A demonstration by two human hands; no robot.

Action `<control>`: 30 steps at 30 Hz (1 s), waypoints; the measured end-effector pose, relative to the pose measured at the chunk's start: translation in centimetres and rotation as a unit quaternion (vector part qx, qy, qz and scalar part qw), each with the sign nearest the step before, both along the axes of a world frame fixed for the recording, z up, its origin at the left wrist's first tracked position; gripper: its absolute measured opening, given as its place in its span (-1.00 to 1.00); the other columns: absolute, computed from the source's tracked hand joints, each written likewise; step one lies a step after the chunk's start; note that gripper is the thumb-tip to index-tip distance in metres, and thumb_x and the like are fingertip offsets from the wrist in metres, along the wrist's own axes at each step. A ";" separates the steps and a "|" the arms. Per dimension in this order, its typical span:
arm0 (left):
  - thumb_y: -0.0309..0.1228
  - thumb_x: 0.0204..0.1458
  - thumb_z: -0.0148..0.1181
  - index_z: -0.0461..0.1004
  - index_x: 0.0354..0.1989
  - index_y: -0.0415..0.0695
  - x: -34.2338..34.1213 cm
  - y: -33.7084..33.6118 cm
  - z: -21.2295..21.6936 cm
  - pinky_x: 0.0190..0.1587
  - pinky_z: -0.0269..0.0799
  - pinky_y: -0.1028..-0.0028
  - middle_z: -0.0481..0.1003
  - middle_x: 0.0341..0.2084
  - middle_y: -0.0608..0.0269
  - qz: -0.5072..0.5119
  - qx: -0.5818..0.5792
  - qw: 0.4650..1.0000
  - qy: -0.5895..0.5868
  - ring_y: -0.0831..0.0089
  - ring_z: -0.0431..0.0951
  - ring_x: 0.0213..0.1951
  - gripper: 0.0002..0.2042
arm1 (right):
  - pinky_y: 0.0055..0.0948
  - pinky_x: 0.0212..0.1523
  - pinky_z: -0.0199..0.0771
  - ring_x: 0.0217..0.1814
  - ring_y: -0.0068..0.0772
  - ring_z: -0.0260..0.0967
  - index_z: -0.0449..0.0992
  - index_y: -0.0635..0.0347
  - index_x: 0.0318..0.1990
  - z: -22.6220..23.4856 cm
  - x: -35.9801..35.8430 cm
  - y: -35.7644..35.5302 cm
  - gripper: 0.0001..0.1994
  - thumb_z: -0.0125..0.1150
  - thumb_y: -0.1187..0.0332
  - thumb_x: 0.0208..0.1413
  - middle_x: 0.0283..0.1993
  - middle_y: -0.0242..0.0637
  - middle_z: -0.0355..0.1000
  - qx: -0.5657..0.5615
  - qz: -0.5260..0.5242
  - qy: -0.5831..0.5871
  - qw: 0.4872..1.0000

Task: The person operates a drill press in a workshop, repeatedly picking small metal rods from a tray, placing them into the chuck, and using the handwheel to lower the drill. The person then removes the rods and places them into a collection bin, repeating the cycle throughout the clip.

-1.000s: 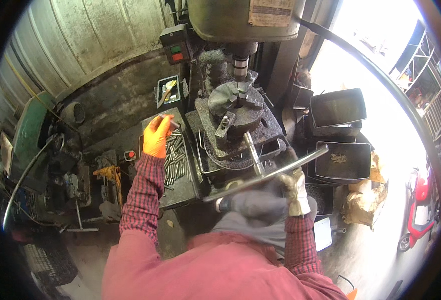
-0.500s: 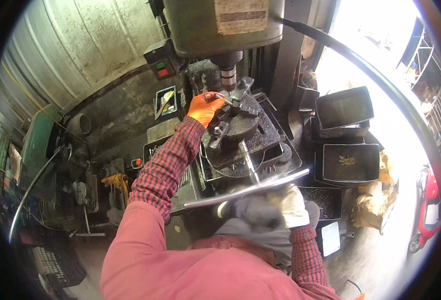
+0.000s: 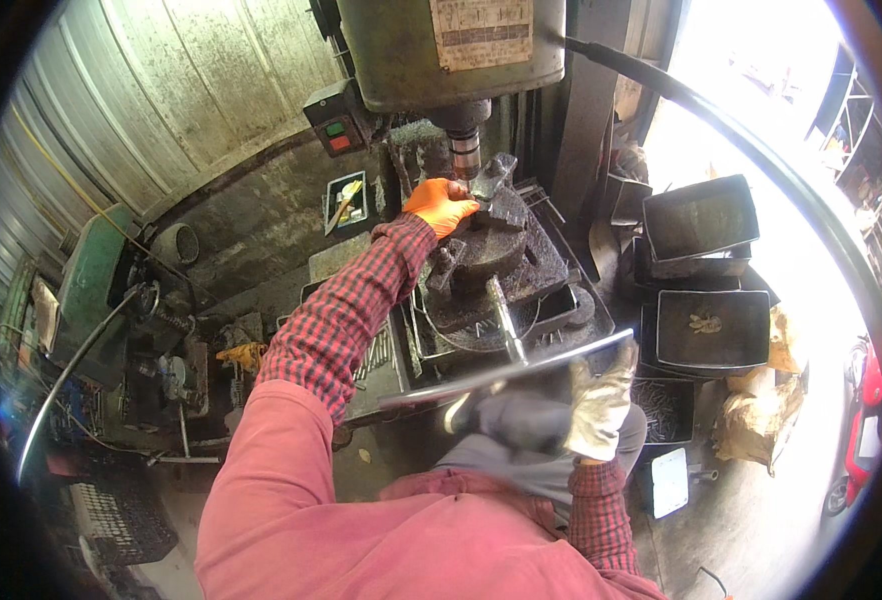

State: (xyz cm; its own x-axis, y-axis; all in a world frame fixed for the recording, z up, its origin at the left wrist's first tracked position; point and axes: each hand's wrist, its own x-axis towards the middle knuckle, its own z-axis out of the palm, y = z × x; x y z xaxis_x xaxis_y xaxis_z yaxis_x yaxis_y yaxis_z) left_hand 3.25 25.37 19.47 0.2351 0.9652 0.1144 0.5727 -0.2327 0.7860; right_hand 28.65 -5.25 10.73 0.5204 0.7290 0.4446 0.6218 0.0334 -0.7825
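My left hand (image 3: 441, 206), in an orange glove, is closed in a pinch at the jaws of a dark, grimy vise (image 3: 486, 255). A small metal piece is between its fingertips, mostly hidden by them. Right above stands the drill press chuck (image 3: 465, 155). A long metal bar (image 3: 511, 369) crosses the end of the vise's screw rod (image 3: 505, 318), tilted up to the right. My right hand (image 3: 599, 412), in a dirty white glove, is just below the bar's right end, fingers apart. Whether it touches the bar, I cannot tell.
The drill press head (image 3: 451, 50) hangs above, with a switch box (image 3: 338, 120) at its left. Black bins (image 3: 711, 330) stand at the right, above a bin of metal pieces (image 3: 661, 410). A thick black hose (image 3: 741, 125) arcs across the right. Another green machine (image 3: 101, 280) stands left.
My left hand has moved slightly right, its fingertips now at the vise jaws with the metal piece. My right hand has opened below the bar, whose right end sits slightly higher.
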 end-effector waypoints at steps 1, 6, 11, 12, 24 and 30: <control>-0.28 0.03 0.50 0.67 -0.26 -0.25 0.2 0.0 0.0 -0.11 0.52 0.43 0.70 -0.32 0.20 0.002 -0.006 1.000 -0.003 0.49 0.66 -0.22 -0.73 | -0.03 0.47 0.20 0.39 0.01 0.34 0.24 0.35 0.42 0.4 0.4 0.1 -0.17 0.48 0.42 -0.06 0.31 0.15 0.38 0.020 -0.040 -0.171 0.984; -0.27 0.04 0.49 0.69 -0.23 -0.20 0.1 0.0 0.1 -0.09 0.52 0.43 0.71 -0.30 0.20 -0.004 -0.001 1.000 0.009 0.48 0.66 -0.21 -0.74 | 0.01 0.49 0.15 0.30 0.01 0.39 0.46 0.30 0.21 -2.3 0.3 1.9 -0.32 0.45 0.37 -0.19 0.13 -0.02 0.49 -0.027 0.070 -0.355 0.932; -0.30 0.03 0.50 0.65 -0.20 -0.23 -0.1 0.7 -0.8 -0.08 0.54 0.40 0.70 -0.29 0.19 -0.026 0.003 1.000 -0.015 0.46 0.67 -0.19 -0.72 | -0.20 -0.02 0.61 -0.06 -0.16 0.64 0.56 0.27 0.10 -1.7 -10.5 1.3 -0.45 0.30 -0.07 0.25 -0.13 -0.12 0.66 -0.306 0.224 0.194 0.905; -0.34 -0.01 0.55 0.55 -0.19 -0.25 0.2 0.9 -1.2 -0.06 0.56 0.40 0.68 -0.28 0.20 0.016 -0.006 0.998 -0.054 0.44 0.67 -0.18 -0.66 | -0.14 0.11 0.50 0.06 -0.06 0.56 0.50 0.24 0.19 0.3 -12.0 0.7 -0.43 0.25 -0.07 0.28 -0.06 -0.02 0.62 -0.304 0.322 0.207 0.873; -0.29 -0.02 0.55 0.62 -0.25 -0.24 -0.1 1.1 -1.3 -0.11 0.55 0.41 0.69 -0.28 0.18 -0.014 0.044 0.998 -0.031 0.47 0.67 -0.21 -0.69 | -0.02 0.41 0.25 0.10 -0.07 0.49 0.57 0.25 0.00 9.9 -2.4 5.2 -0.53 0.51 0.23 -0.07 -0.03 -0.05 0.56 -0.208 0.338 -0.366 0.841; -0.30 0.00 0.53 0.63 -0.20 -0.25 -0.1 0.9 -1.1 -0.12 0.55 0.42 0.70 -0.28 0.18 -0.012 0.037 0.999 -0.026 0.48 0.67 -0.21 -0.69 | -0.25 0.24 0.49 0.26 -0.20 0.42 0.43 0.29 0.28 6.1 -12.0 0.7 -0.51 0.25 0.44 0.17 0.29 -0.10 0.45 -0.232 0.443 0.364 0.786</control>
